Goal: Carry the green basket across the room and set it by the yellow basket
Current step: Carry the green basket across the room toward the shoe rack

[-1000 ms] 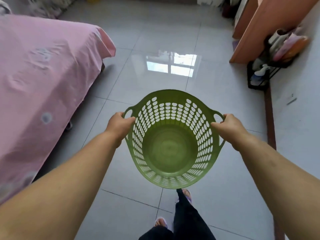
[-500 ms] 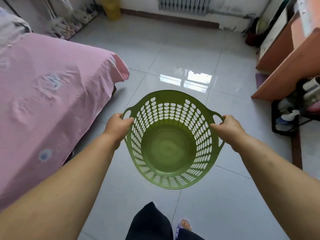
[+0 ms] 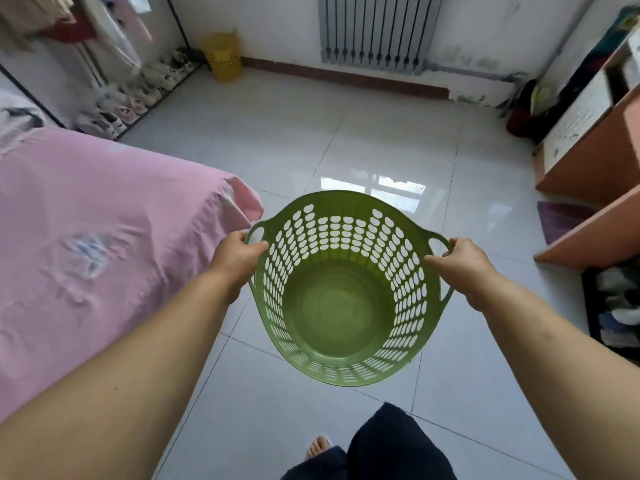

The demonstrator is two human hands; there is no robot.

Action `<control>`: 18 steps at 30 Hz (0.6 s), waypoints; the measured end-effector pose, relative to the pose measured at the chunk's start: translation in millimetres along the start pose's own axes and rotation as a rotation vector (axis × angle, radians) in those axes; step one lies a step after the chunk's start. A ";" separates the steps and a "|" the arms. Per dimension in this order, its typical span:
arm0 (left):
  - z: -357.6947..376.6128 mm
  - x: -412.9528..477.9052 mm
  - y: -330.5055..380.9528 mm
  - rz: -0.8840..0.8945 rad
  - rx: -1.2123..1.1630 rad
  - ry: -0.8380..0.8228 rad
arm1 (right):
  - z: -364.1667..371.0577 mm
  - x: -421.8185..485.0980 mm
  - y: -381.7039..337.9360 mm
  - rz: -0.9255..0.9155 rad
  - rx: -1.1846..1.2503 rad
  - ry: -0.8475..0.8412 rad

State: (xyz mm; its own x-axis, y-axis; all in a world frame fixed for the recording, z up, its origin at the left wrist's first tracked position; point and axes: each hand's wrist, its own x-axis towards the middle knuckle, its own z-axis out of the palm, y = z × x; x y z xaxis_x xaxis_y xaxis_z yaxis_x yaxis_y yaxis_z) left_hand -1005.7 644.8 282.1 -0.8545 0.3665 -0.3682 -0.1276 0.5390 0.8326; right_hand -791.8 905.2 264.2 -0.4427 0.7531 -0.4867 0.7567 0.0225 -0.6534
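The green basket (image 3: 334, 317) is round, perforated and empty, held in the air above the tiled floor in the middle of the view. My left hand (image 3: 237, 255) grips its left handle and my right hand (image 3: 460, 263) grips its right handle. The yellow basket (image 3: 223, 57) stands on the floor at the far wall, left of the radiator, well apart from the green one.
A bed with a pink sheet (image 3: 86, 244) fills the left side. A shoe rack (image 3: 138, 95) and hanging clothes line the far left wall. Orange-brown wooden furniture (image 3: 595, 161) and a black rack of shoes (image 3: 616, 306) stand on the right. White floor tiles (image 3: 363, 133) stretch ahead.
The view has tilted up and moved forward along the bed: the far wall, radiator and yellow basket came into sight. Both hands keep the same grip on the green basket.
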 end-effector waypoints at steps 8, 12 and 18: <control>17.6 183.6 85.7 -0.018 -0.008 0.003 | 4.3 165.1 -113.4 0.006 0.027 0.015; 20.1 267.7 116.8 -0.038 -0.015 0.055 | 6.0 241.8 -171.4 -0.002 -0.022 -0.019; 5.0 385.9 169.1 -0.041 -0.057 0.089 | 14.0 353.7 -281.0 -0.049 -0.062 -0.033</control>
State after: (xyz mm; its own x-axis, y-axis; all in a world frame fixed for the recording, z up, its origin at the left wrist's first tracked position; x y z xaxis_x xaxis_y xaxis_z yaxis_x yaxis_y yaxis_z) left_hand -1354.5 881.2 278.7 -0.8890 0.2745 -0.3664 -0.1897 0.5076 0.8405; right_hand -1167.7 1156.0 267.6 -0.4943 0.7284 -0.4745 0.7619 0.1003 -0.6398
